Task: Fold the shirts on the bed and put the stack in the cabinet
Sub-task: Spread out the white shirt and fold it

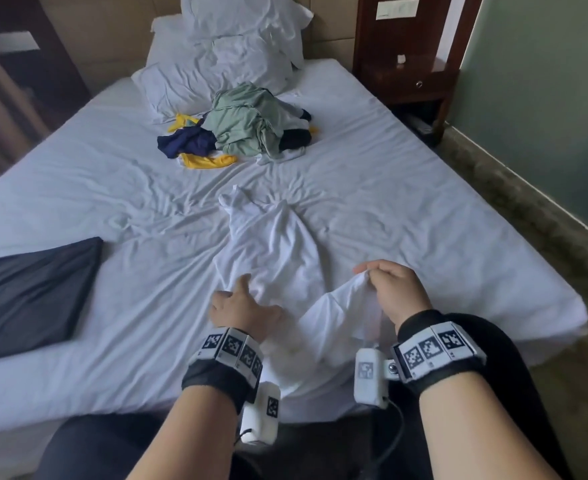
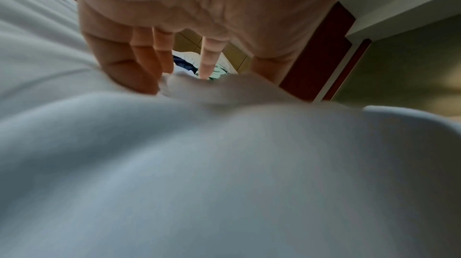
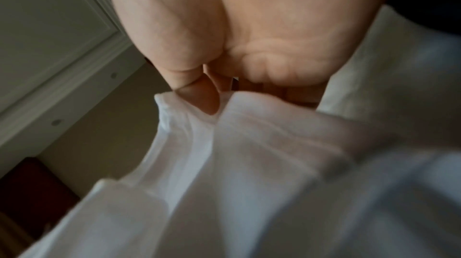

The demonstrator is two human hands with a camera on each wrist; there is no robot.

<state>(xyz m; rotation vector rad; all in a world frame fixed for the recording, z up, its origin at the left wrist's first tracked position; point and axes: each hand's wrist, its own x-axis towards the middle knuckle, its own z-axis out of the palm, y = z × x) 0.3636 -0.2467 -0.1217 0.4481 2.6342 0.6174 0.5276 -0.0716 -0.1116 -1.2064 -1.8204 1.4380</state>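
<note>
A crumpled white shirt (image 1: 272,244) lies on the bed's near half, running from the middle toward me. My right hand (image 1: 386,285) pinches one edge of it (image 3: 199,120) between thumb and fingers and lifts it off the sheet. My left hand (image 1: 244,303) lies on the shirt's left side with straight fingers (image 2: 119,61) touching the cloth (image 2: 199,144). A folded dark shirt (image 1: 29,292) sits flat at the bed's left edge. A heap of unfolded shirts (image 1: 244,129), green, navy, yellow and white, lies farther up the bed.
White pillows (image 1: 223,57) are piled at the headboard. A dark wooden nightstand (image 1: 407,64) stands at the bed's right, with a strip of floor (image 1: 528,209) along that side. The bed sheet (image 1: 407,188) is wrinkled around the shirt.
</note>
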